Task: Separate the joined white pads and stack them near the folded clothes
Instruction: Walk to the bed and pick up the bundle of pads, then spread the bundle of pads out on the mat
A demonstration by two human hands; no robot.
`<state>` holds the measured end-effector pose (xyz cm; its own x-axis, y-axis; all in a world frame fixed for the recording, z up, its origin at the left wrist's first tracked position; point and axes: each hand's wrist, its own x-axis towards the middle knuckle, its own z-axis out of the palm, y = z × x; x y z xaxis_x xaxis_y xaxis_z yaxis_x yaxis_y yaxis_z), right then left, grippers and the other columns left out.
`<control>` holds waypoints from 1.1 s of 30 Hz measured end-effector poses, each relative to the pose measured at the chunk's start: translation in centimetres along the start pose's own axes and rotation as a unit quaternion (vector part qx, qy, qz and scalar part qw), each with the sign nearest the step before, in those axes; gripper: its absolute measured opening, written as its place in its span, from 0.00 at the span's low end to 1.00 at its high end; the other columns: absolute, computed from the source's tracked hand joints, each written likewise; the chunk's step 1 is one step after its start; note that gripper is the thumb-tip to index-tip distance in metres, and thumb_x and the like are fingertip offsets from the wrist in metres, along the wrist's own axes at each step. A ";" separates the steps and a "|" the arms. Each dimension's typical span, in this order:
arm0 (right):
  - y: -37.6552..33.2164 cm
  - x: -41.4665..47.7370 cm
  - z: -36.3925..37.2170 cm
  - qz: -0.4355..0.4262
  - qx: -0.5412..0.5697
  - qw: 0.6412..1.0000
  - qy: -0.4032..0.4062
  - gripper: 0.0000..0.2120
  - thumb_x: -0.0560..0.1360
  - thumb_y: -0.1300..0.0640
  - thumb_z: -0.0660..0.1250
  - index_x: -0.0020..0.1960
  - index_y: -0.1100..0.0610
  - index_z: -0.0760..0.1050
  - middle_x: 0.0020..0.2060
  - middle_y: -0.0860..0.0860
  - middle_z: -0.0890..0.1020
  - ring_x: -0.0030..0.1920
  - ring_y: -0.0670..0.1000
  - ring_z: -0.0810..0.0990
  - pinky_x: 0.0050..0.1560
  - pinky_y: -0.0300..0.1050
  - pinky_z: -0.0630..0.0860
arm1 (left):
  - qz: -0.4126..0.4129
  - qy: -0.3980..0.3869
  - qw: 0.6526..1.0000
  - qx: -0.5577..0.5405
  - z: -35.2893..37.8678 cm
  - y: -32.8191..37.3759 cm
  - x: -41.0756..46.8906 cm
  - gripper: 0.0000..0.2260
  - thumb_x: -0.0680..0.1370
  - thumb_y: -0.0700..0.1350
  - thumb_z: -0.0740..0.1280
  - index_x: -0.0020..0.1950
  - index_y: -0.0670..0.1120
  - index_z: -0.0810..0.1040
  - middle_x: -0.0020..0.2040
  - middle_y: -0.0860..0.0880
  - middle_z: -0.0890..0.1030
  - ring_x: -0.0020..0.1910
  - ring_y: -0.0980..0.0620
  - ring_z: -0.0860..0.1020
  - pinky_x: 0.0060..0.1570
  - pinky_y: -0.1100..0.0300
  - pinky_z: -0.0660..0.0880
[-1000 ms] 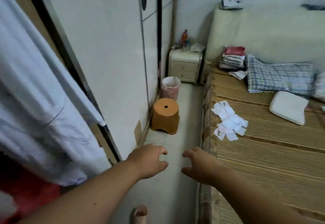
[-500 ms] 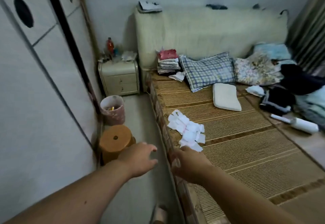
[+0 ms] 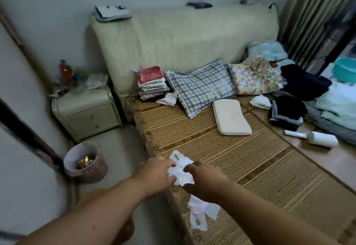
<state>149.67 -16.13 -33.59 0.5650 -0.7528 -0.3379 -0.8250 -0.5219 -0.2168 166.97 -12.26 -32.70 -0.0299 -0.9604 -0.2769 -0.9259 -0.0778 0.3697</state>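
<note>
Both hands are on the pile of white pads [image 3: 182, 169] at the near edge of the bed mat [image 3: 250, 160] — left hand [image 3: 154, 175] and right hand [image 3: 205, 181] pinching it, fingers curled — well apart from the folded clothes [image 3: 152, 83] by the headboard.

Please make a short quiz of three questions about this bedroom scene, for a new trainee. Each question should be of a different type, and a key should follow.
1. True or false: both hands, left and right, are on the white pads.
2. Multiple choice: the folded clothes lie A) on the nightstand, B) on the mat by the headboard, left of the checked pillow, C) in the bin.
3. Fill in: the lint roller lies on the person's ____ side of the bed.

Key: 1 true; 2 B; 3 right.
</note>
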 end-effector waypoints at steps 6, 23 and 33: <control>5.1 4.2 -2.5 0.099 0.022 0.994 0.034 0.27 0.73 0.42 0.65 0.69 0.47 0.64 0.62 0.52 0.73 0.57 0.56 0.75 0.55 0.54 0.74 | 0.103 -0.032 0.994 0.021 -1.9 0.9 10.8 0.24 0.72 0.57 0.64 0.68 0.58 0.69 0.68 0.52 0.72 0.62 0.50 0.72 0.57 0.50 0.73; 6.9 13.3 -2.4 0.451 0.216 0.836 0.224 0.26 0.73 0.44 0.65 0.69 0.45 0.65 0.63 0.48 0.74 0.60 0.50 0.74 0.59 0.52 0.72 | 0.438 -0.112 0.885 0.108 -4.7 1.4 31.7 0.27 0.73 0.57 0.65 0.70 0.60 0.62 0.67 0.56 0.72 0.66 0.55 0.69 0.63 0.54 0.68; 4.9 10.9 2.5 0.469 0.201 0.841 0.181 0.23 0.72 0.43 0.64 0.66 0.46 0.68 0.60 0.47 0.76 0.57 0.50 0.75 0.57 0.51 0.73 | 0.427 -0.158 0.884 0.109 -1.3 -0.3 28.4 0.27 0.72 0.59 0.63 0.71 0.59 0.63 0.66 0.55 0.74 0.64 0.54 0.71 0.61 0.52 0.70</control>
<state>151.77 -25.93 -40.62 -0.4300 -0.8685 -0.2465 -0.8068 0.4922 -0.3268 166.86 -39.85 -39.48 -0.8247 -0.5185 -0.2257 -0.5641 0.7263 0.3927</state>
